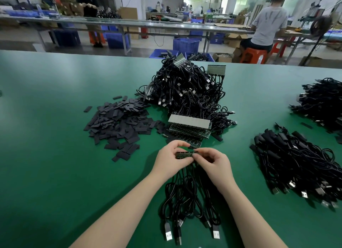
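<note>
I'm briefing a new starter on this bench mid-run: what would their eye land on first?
First, the left hand and right hand at near centre, both pinching a strip of small circuit boards whose black USB cables trail toward the viewer. Behind them rises a big tangled heap of black cables, with a spread of flat black sleeves to its left on the green table.
</note>
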Motion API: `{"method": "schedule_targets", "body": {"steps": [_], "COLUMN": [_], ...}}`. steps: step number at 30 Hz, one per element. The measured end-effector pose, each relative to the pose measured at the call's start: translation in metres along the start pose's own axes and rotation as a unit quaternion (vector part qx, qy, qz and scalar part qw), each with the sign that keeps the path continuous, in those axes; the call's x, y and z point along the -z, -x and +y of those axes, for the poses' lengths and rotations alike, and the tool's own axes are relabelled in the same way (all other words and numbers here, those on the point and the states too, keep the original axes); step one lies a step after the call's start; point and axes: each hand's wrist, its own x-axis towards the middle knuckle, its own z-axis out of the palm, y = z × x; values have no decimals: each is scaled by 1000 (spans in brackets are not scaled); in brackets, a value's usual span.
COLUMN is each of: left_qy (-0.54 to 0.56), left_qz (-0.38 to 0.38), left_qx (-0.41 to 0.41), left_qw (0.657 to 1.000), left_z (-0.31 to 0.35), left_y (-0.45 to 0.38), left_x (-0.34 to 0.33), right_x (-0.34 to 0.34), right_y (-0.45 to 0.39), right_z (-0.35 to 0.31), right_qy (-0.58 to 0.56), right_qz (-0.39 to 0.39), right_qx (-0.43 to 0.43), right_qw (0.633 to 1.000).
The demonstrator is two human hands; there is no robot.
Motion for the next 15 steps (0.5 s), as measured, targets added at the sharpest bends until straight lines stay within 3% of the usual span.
{"method": "schedule_targets", "body": {"steps": [15], "left_qy": [-17], "left_qz": [30], "left_qx": [19], "left_qw": [999], "left_z": [8], "left_y": [4], "left_x": [-6], "right_x": [-3], "right_y": [3], "right_z": [-6], "right_qy": [30], "right_qz": [39], "right_qx": [6], "right_qw": [999]}}
